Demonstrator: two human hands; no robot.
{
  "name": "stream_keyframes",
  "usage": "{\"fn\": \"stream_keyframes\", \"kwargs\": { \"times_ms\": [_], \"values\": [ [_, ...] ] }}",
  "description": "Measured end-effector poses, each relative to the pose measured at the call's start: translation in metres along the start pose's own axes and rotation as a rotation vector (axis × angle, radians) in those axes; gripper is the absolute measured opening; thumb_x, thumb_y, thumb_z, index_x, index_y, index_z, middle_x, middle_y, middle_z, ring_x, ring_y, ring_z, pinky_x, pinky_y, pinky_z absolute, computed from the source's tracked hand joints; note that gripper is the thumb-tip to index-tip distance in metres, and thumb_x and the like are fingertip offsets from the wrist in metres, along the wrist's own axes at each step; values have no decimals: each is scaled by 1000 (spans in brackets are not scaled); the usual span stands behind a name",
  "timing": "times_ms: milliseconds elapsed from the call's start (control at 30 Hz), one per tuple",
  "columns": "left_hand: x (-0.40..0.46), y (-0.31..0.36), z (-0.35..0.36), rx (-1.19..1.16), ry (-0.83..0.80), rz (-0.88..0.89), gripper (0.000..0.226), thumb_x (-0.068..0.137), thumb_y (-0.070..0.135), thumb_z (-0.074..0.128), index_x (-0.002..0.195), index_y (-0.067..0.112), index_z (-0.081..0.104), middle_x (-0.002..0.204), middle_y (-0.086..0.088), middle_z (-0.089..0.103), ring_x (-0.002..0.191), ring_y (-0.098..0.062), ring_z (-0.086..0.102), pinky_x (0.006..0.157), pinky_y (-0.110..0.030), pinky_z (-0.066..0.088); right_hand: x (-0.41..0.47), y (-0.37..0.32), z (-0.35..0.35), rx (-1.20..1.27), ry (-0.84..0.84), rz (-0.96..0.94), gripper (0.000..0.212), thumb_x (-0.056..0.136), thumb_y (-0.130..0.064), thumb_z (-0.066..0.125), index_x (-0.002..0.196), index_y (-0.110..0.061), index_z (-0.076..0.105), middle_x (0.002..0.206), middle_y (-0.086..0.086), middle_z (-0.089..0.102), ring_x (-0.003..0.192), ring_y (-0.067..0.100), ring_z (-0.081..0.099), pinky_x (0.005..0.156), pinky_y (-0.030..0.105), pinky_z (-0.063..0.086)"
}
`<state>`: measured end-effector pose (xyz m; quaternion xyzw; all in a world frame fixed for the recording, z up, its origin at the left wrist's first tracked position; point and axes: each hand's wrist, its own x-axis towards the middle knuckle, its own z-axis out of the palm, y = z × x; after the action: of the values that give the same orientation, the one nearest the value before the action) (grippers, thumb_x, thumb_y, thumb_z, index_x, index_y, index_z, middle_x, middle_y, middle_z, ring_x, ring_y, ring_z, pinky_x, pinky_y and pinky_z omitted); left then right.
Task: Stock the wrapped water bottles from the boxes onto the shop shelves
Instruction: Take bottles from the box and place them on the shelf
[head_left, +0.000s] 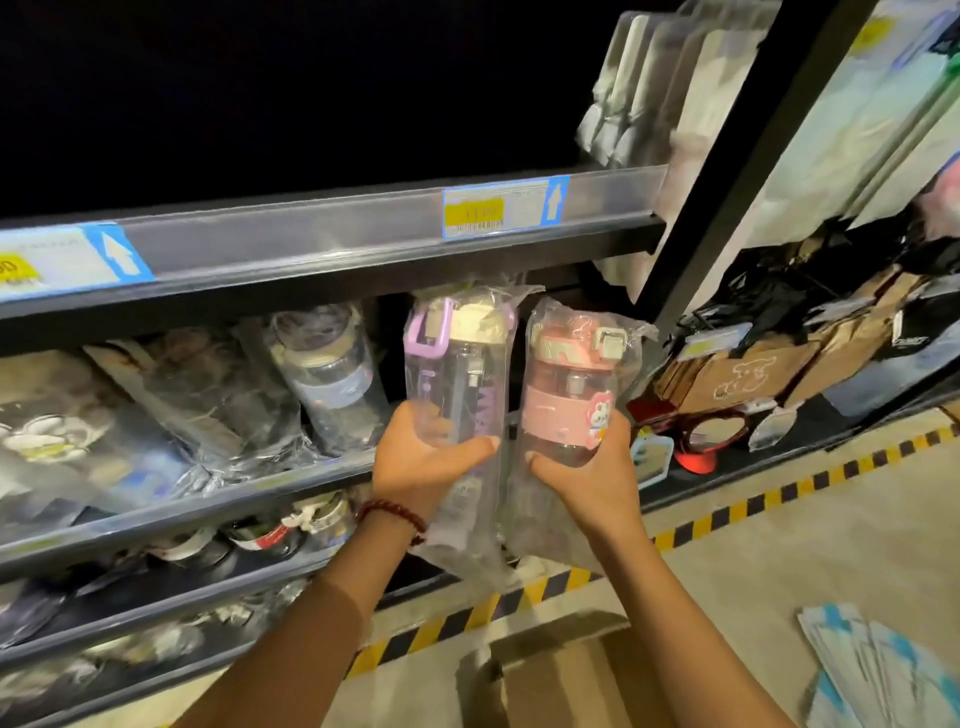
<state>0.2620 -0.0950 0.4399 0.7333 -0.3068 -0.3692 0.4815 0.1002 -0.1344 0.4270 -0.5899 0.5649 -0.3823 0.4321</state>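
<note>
down by our feet is a cardboard box (550, 670) on the floor, with a stack of blue and white packets (878, 670) beside it. a bit further out, our left hand (421, 462) curls round a purple bottle (457, 364) in a clear bag, and our right hand (582, 467) curls round a pink bottle (571, 384) in its own bag. both bottles stand upright, side by side, in front of the middle shelf (208, 499). we think they look empty, so they should feel light. the plastic wrap is loose and slippery, so we should squeeze the hard middle of each bottle, not the floppy bag end. behind them, more wrapped bottles (327, 374) lean on that shelf, with a gap next to them. above sits a price label (498, 208).
</note>
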Motion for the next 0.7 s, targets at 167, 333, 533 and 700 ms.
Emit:
{"fn": "stream_keyframes", "kwargs": {
  "times_ms": [167, 333, 533, 700],
  "values": [
    [20, -6, 11, -98, 96, 33, 64, 61, 28, 87, 108, 20, 44, 96, 9, 54, 91, -10, 57, 69, -20, 45, 25, 9, 4, 12, -33, -63, 75, 68, -14, 80, 125, -28, 33, 99, -25, 46, 88, -8, 52, 65, 5, 40],
    [36, -4, 23, -225, 196, 82, 56, 68, 21, 83, 110, 18, 46, 99, 6, 56, 84, 0, 56, 59, -8, 41, 58, 15, 11, 42, -17, -159, 72, 68, -16, 79, 120, -33, 32, 104, -24, 48, 93, -13, 50, 70, 3, 39],
    [51, 2, 33, -250, 299, 159, 52, 66, 29, 83, 106, 22, 50, 100, 8, 59, 88, -2, 60, 63, -13, 46, 93, 11, 22, 57, -3, -241, 68, 70, -13, 77, 118, -29, 32, 103, -19, 49, 90, -13, 51, 69, -1, 37],
    [62, 10, 43, -271, 368, 195, 48, 67, 29, 83, 100, 24, 48, 90, 13, 56, 76, 9, 56, 57, -3, 42, 111, 7, 33, 53, 88, -271, 78, 62, -29, 75, 127, -17, 35, 117, 2, 53, 105, 16, 55, 87, 24, 48]
  ]
}}
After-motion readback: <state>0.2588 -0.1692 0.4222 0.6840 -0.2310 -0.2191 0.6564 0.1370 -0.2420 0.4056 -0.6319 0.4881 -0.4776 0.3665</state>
